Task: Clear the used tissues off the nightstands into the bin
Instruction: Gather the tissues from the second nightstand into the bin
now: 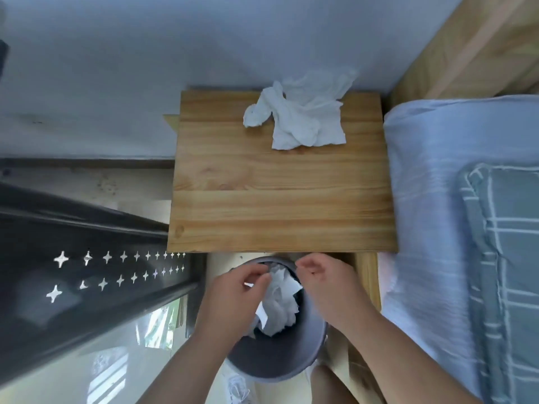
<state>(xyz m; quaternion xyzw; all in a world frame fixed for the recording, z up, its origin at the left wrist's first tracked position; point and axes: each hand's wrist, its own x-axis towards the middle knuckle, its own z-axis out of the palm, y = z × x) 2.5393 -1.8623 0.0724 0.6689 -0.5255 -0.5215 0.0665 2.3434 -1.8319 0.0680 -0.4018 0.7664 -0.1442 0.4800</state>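
A wooden nightstand (280,205) stands against the wall. Crumpled white tissues (300,118) lie on its far part, right of centre. On the floor in front of it sits a round grey bin (280,357) with white tissues (281,301) inside. Both hands hover over the bin's mouth. My left hand (233,295) has its fingertips touching the top of the tissue in the bin; whether it still grips it is unclear. My right hand (323,278) is loosely curled, fingers apart, holding nothing.
A bed with a light blue sheet (431,199) and a grey checked quilt (507,258) runs along the right. A black metal frame with star cut-outs (102,272) is on the left. A wooden headboard (472,48) rises at the top right.
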